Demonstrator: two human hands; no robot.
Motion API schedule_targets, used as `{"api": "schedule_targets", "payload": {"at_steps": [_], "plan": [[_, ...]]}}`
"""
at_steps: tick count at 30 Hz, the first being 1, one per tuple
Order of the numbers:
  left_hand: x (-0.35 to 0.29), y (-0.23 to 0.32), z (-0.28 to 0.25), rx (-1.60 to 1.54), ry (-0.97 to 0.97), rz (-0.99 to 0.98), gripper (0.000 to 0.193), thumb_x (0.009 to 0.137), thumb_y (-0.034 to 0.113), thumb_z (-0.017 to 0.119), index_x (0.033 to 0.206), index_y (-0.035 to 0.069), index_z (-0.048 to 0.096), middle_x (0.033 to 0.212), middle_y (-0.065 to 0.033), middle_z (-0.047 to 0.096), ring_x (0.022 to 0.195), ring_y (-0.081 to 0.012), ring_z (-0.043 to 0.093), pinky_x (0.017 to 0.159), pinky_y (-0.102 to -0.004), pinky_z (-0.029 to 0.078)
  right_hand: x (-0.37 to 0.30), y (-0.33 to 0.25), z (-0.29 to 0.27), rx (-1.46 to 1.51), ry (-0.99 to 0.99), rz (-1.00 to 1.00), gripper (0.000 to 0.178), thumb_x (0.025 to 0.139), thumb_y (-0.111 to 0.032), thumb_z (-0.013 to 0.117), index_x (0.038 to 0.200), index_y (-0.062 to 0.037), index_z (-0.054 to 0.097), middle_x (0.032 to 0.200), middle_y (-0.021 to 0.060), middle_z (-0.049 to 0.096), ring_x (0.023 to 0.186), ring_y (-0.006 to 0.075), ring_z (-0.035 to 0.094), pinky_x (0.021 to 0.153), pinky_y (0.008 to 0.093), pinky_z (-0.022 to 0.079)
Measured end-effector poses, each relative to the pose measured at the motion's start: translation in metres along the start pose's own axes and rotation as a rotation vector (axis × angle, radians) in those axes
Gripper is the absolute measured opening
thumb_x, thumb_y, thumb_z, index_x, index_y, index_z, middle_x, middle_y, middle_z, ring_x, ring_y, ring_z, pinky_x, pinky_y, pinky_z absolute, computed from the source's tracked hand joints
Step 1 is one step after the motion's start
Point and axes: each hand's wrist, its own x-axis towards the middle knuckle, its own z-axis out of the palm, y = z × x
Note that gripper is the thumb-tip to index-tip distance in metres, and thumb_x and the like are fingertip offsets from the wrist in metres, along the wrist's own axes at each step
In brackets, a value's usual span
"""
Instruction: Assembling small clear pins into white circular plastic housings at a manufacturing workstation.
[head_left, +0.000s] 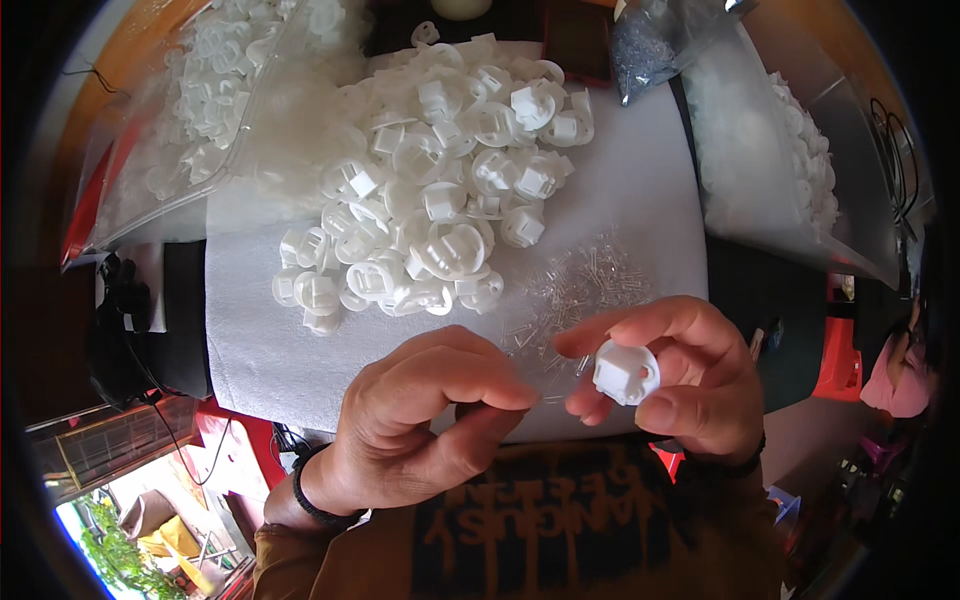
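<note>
Counter [640,170] with a pale grey surface spreads beneath everything, its edges bowed by the lens. At its upper left lies a clear plastic bag [265,150] full of white parts, partly overlapping the large pile of white plastic parts [430,195] heaped across the middle. Another clear bag [735,150], also with white parts in it, stands by the right edge. Nearer the person, the two hands are above the front of the counter. The left hand [425,410] has its forefinger and thumb bent together at the tips; whether they pinch something tiny, I cannot tell. The right hand [700,375] has its fingers curled and grips a single white part [625,372] between thumb and fingers, just beside the left fingertips and well apart from the pile. A small clear bag [645,50] of tiny pieces sits at the far edge. Smallest are the thin transparent pieces [595,275] scattered loosely between pile and right hand.
</note>
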Motion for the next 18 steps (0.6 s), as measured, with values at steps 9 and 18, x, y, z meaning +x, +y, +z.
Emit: {"api": "schedule_targets", "payload": {"at_steps": [9, 18], "plan": [[0.011, 0.0, 0.007, -0.038, -0.003, 0.073, 0.013, 0.082, -0.005, 0.061, 0.094, -0.001, 0.061, 0.087, -0.0116, 0.061, 0.065, -0.012, 0.057, 0.056, -0.0232, 0.047, -0.008, 0.005, -0.002, 0.075, 0.126, 0.018, 0.044, 0.087, -0.008, 0.063, 0.127, -0.0015, 0.048, 0.122, 0.0243, 0.056, 0.088, 0.0246, 0.066, 0.077, 0.0319, 0.053], [0.019, 0.006, 0.01, 0.165, -0.035, 0.282, 0.012, 0.082, 0.002, 0.066, 0.093, 0.0, 0.063, 0.084, -0.0114, 0.066, 0.076, -0.0183, 0.063, 0.065, -0.0278, 0.049, -0.007, 0.008, -0.004, 0.109, 0.074, -0.031, 0.046, 0.085, -0.005, 0.064, 0.128, -0.0014, 0.047, 0.126, 0.0265, 0.051, 0.094, 0.0243, 0.064, 0.081, 0.0342, 0.053]]}}
